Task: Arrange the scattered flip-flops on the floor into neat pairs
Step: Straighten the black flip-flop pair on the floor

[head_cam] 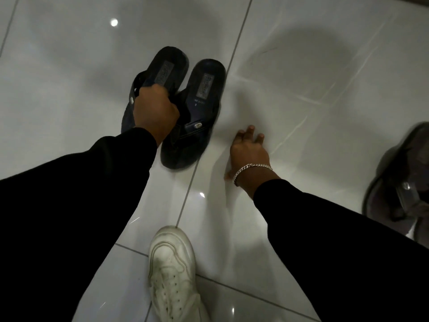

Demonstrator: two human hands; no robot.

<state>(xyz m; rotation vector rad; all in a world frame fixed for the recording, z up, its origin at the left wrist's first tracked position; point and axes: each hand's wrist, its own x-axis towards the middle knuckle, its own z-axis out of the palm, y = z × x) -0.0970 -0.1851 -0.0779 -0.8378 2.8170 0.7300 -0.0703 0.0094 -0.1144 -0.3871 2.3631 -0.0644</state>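
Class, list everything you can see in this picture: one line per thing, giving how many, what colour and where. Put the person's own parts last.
Dark flip-flops: two, black with navy footbeds, side by side at upper centre; the left one is gripped by its strap, the right one lies flat on the floor.
Grey footwear: at least one, blurred, at the right edge; type unclear.
Floor: glossy white tiles with thin grout lines.
White sneaker: one, worn, bottom centre.
Bracelet: one, silver chain, on the right wrist.
Sleeves: two, black, covering both arms.
Left hand: closed on the left flip-flop's strap.
Right hand: open, fingers spread, beside the pair, over the floor.
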